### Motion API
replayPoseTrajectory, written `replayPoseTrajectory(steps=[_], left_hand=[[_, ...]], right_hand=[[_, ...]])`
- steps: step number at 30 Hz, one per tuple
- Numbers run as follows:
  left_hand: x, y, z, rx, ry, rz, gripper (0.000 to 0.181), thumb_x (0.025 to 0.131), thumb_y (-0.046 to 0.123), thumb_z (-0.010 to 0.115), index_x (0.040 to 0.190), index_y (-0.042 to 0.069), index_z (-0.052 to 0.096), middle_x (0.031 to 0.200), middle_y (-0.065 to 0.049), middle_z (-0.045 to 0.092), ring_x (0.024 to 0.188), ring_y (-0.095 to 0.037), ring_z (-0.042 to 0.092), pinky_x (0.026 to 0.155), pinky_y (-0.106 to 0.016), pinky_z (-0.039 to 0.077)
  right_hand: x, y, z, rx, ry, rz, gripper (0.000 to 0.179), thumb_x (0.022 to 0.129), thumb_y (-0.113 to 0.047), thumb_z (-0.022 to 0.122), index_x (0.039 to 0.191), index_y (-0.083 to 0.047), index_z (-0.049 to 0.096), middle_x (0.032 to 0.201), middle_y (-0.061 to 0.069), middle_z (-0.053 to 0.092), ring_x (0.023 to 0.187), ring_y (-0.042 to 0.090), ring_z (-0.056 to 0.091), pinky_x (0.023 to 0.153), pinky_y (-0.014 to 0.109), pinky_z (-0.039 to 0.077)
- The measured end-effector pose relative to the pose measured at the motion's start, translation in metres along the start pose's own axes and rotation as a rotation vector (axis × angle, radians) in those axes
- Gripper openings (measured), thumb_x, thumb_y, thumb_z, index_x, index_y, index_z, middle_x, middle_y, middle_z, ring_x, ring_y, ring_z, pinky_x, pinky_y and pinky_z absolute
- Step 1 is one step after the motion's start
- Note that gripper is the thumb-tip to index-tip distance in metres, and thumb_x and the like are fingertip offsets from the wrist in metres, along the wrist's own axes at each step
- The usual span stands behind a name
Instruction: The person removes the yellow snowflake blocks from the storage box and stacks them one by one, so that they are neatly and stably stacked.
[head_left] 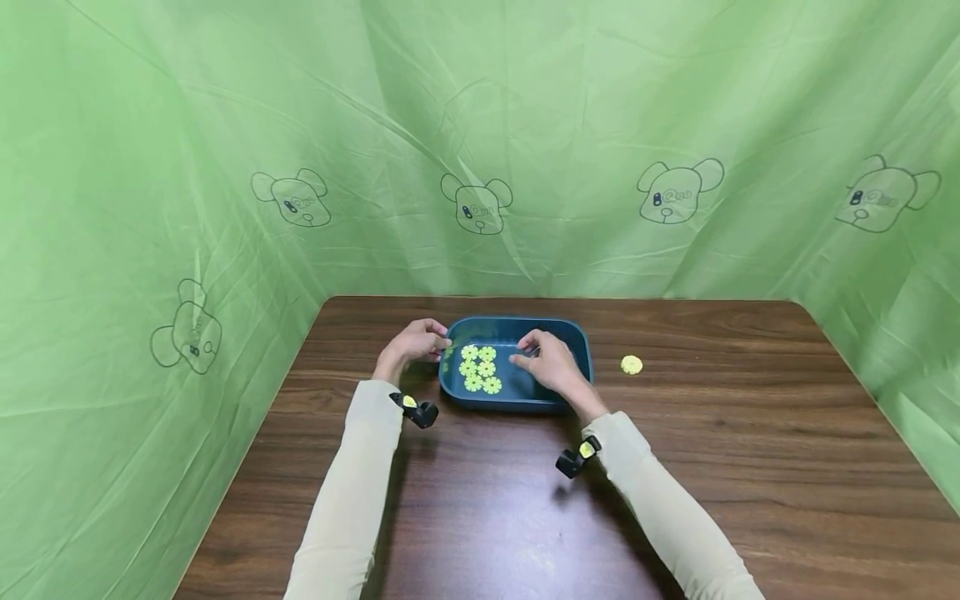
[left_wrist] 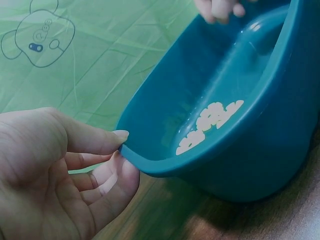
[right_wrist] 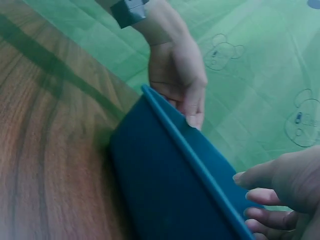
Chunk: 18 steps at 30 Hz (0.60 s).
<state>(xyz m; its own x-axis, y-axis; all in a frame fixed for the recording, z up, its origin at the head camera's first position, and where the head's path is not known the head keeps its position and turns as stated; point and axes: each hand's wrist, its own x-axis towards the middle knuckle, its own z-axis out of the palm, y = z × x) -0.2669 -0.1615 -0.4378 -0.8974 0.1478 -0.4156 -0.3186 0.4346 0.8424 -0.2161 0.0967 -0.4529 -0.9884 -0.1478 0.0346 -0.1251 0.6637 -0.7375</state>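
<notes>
A dark blue-teal rectangular basin (head_left: 517, 405) with rounded corners sits on the table. Inside it, towards the left end, several yellow-green flower-shaped pieces (head_left: 486, 367) lie in two columns; they show pale in the left wrist view. My left hand (head_left: 417, 342) pinches the basin's left rim (left_wrist: 145, 165), thumb on the inner side and fingers beneath the lip. Over the right half of the basin hovers my right hand (head_left: 551, 362), its fingers loosely bent. Thumb and fingertips stand apart in the right wrist view, with nothing visible between them.
One more yellow-green flower piece (head_left: 632, 364) lies on the brown wood-grain table (head_left: 750, 433), right of the basin. Green cloth (head_left: 570, 250) with mouse-head drawings hangs behind the table and along both sides. Each wrist wears a small black camera.
</notes>
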Motion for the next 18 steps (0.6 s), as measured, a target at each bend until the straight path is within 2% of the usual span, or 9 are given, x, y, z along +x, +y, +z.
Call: replayPoseTrajectory(steps=[5,11,18], left_hand=[[0.000,0.000,0.001,-0.011,0.001,0.000,0.028,0.094,0.005,0.056,0.120,-0.002,0.049,0.099,-0.011,0.052,0.080,-0.022,0.055,0.097,-0.050,0.048],[0.000,0.000,0.001,-0.011,0.009,0.000,0.028,0.093,0.005,0.057,0.119,-0.002,0.049,0.098,-0.011,0.052,0.082,-0.023,0.056,0.096,-0.050,0.048],[0.000,-0.001,0.001,-0.003,0.015,0.002,0.027,0.094,0.006,0.056,0.119,-0.001,0.050,0.099,-0.011,0.053,0.085,-0.025,0.057,0.093,-0.047,0.051]], right_hand=[[0.004,-0.003,0.013,-0.025,-0.094,-0.016,0.029,0.084,-0.027,0.074,0.103,-0.008,0.064,0.104,0.007,0.065,0.094,0.021,0.060,0.084,0.038,0.049],[0.010,-0.004,0.024,-0.045,-0.188,0.001,0.027,0.085,-0.025,0.073,0.104,-0.007,0.064,0.104,0.008,0.064,0.098,0.022,0.059,0.087,0.039,0.049],[0.014,-0.008,0.030,-0.106,-0.250,-0.008,0.026,0.084,-0.024,0.075,0.100,-0.006,0.066,0.097,0.006,0.067,0.091,0.020,0.060,0.084,0.038,0.050]])
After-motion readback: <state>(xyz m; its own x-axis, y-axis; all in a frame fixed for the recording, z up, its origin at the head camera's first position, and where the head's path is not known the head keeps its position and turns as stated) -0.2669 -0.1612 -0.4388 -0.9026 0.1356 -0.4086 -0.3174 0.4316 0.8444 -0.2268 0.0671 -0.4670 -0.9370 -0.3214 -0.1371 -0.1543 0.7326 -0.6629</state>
